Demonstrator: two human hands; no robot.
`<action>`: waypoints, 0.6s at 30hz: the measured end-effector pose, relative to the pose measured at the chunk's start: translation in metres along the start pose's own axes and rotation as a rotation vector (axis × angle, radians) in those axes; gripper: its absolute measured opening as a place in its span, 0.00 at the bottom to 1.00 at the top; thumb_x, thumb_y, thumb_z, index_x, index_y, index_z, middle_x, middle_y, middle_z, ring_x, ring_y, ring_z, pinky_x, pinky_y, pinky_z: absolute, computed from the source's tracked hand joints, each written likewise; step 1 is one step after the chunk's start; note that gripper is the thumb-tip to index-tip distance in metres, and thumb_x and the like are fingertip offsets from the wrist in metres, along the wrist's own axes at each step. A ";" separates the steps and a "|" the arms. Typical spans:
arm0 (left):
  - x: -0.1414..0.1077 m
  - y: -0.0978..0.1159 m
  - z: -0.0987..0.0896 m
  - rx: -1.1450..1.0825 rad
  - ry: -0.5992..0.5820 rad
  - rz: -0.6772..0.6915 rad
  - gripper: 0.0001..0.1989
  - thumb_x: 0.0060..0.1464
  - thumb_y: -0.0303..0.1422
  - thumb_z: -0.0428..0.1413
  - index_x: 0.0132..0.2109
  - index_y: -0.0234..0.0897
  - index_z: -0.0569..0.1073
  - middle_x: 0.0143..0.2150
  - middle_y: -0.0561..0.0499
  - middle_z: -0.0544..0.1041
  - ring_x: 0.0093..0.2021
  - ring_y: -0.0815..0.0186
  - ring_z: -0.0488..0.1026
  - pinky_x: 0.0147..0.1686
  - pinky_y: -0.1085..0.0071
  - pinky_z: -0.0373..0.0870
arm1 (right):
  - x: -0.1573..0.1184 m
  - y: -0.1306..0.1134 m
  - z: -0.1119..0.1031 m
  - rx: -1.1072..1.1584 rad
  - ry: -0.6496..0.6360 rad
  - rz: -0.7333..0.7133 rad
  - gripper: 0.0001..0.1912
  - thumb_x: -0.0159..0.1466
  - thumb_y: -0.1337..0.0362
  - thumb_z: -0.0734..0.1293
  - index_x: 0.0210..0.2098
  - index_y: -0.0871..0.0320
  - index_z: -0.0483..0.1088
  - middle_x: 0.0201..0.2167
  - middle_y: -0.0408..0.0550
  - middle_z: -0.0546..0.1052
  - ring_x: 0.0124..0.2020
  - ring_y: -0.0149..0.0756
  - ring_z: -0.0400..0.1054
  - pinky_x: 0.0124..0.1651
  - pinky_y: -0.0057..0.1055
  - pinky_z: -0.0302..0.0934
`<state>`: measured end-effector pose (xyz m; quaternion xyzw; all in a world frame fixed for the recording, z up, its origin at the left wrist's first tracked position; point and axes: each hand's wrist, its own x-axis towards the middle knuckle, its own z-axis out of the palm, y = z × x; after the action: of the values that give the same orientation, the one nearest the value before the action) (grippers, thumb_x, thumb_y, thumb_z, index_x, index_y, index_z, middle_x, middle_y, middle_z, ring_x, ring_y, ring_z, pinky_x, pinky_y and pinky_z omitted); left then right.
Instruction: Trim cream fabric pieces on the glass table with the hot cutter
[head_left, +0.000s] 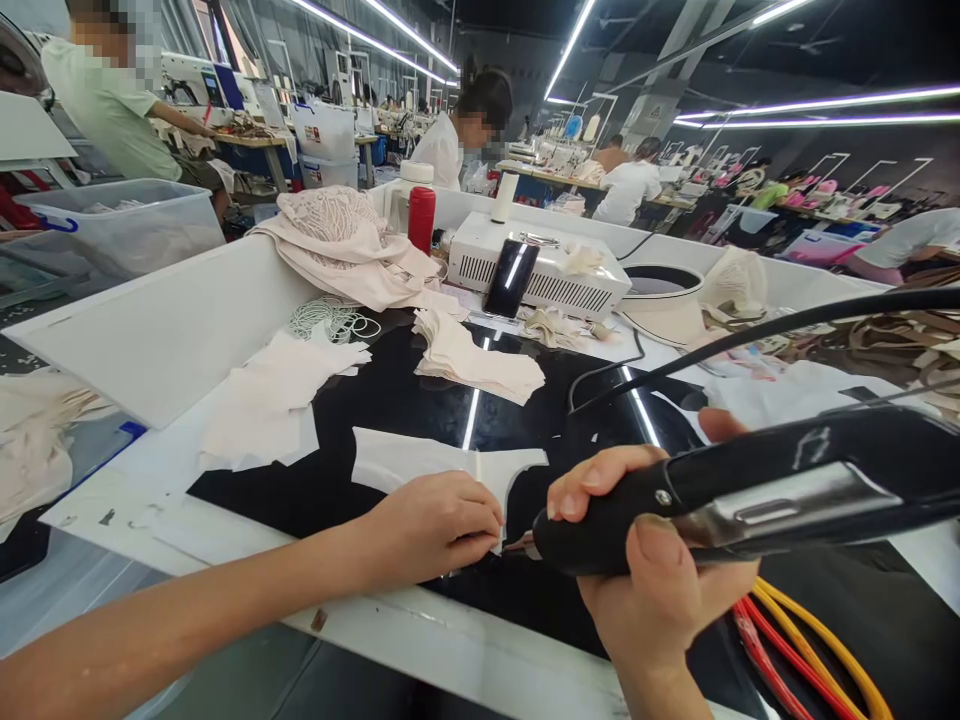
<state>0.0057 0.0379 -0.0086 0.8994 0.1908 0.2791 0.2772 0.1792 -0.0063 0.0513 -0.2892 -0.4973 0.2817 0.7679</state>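
A pale cut fabric piece (405, 458) lies flat on the glossy black work surface (375, 400). My left hand (442, 520) rests on its lower part with the fingers pressed together at the fabric's edge. My right hand (660, 560) is wrapped round a black handheld tool (780, 480) with a metal lever. The tool's thin tip points left and sits close to my left fingertips, by the fabric's lower edge. Behind the piece lies a stack of beige fabric pieces (480, 360). More pale pieces (262, 400) are piled at the left.
A phone (511, 280) leans on a white vented box (540, 265), near a red bottle (421, 220) and bunched beige cloth (352, 245). A black cable (750, 330) arches across the right; red and yellow cables (810, 650) lie lower right. People sit at tables beyond.
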 end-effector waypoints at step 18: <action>0.006 0.003 -0.007 -0.037 -0.059 -0.081 0.04 0.68 0.25 0.60 0.45 0.35 0.80 0.47 0.50 0.82 0.47 0.63 0.79 0.51 0.70 0.70 | -0.004 -0.001 0.001 -0.034 -0.010 -0.006 0.30 0.65 0.62 0.75 0.63 0.49 0.63 0.31 0.39 0.77 0.24 0.34 0.70 0.25 0.35 0.71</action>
<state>0.0067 0.0416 0.0003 0.8935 0.2133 0.2444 0.3104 0.1766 -0.0101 0.0502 -0.2993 -0.5068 0.2726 0.7611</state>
